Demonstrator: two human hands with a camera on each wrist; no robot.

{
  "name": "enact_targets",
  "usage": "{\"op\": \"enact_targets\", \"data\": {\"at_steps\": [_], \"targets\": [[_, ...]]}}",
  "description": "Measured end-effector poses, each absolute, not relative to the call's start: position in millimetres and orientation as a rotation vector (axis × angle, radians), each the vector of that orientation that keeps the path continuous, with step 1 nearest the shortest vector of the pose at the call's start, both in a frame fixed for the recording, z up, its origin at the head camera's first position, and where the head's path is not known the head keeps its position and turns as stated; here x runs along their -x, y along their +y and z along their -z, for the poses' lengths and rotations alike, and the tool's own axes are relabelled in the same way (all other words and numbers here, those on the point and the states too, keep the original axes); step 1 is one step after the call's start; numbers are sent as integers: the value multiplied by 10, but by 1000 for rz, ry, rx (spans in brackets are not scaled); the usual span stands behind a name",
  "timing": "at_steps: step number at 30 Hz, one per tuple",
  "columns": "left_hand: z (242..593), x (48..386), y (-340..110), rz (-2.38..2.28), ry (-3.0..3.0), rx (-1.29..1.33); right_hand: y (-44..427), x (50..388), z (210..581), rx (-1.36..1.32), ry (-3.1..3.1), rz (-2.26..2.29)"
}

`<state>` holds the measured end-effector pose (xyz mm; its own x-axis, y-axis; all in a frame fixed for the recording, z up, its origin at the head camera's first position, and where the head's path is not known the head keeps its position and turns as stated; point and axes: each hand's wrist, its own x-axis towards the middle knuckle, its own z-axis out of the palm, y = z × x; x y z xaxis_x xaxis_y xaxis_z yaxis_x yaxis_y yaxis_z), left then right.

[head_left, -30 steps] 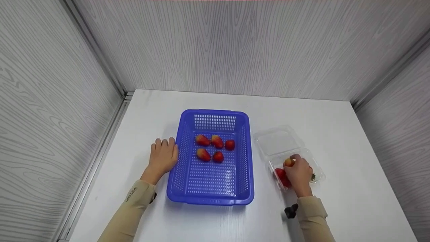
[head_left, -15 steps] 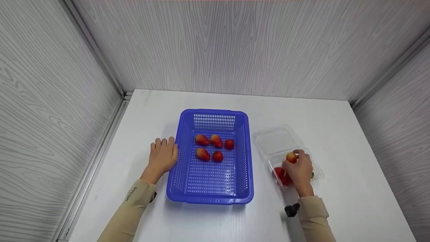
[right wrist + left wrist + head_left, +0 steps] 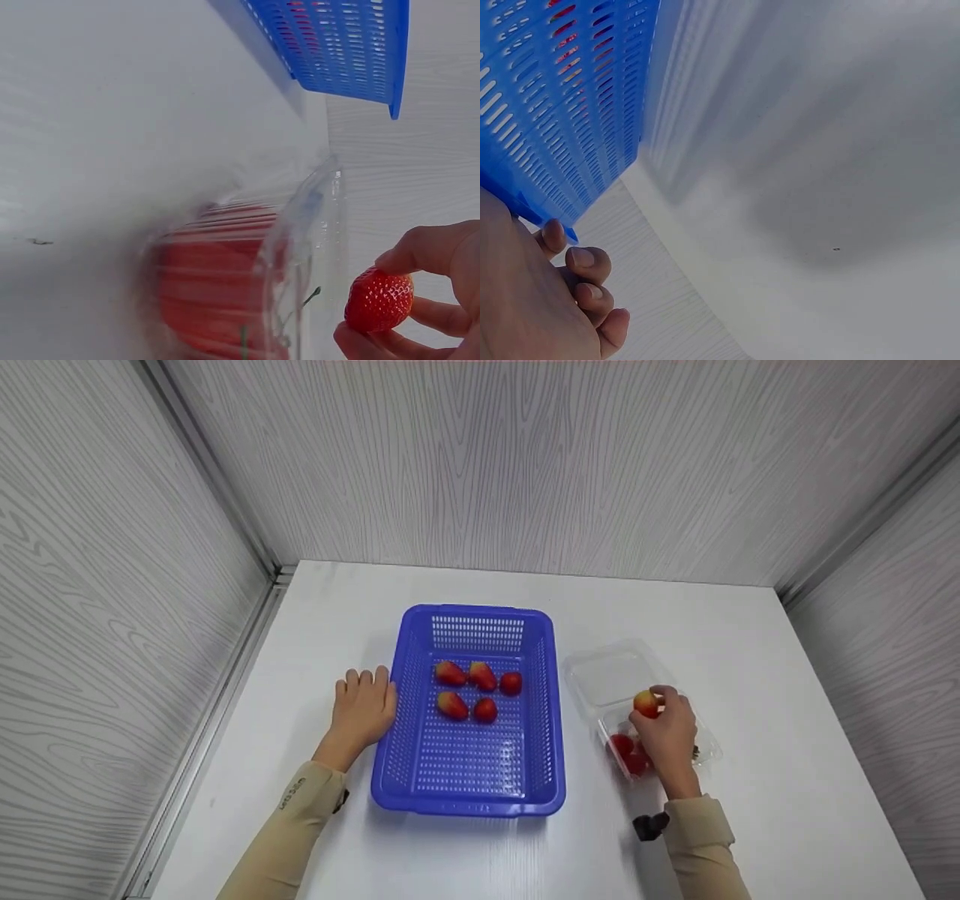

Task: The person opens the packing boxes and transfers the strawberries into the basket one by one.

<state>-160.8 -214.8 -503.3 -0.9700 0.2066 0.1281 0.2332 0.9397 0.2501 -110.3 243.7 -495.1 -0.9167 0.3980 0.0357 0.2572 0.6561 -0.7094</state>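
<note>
Strawberries (image 3: 632, 763) sit in the clear clamshell base (image 3: 712, 751); above, the right hand (image 3: 670, 735) pinches another strawberry (image 3: 645, 703) between thumb and fingers. The left hand (image 3: 364, 706), fingers relaxed, touches the blue basket (image 3: 469, 808), perhaps steadying it; inside lie five strawberries (image 3: 451, 706). The lid (image 3: 611, 679) lies folded back, presumably for access.

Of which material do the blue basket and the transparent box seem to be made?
The blue basket: probably molded plastic, smooth and slightly glossy, judging by its even color and regular slots. The transparent box: likely thin, shiny plastic, since strawberries show through its wall and its rim catches highlights.
</note>
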Motion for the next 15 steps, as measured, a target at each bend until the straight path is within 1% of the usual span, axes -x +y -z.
{"op": "enact_targets", "data": {"at_steps": [15], "targets": [[5038, 1608, -2150, 425, -2999, 347, 1999, 1205, 4566, 347, -2620, -1287]]}}
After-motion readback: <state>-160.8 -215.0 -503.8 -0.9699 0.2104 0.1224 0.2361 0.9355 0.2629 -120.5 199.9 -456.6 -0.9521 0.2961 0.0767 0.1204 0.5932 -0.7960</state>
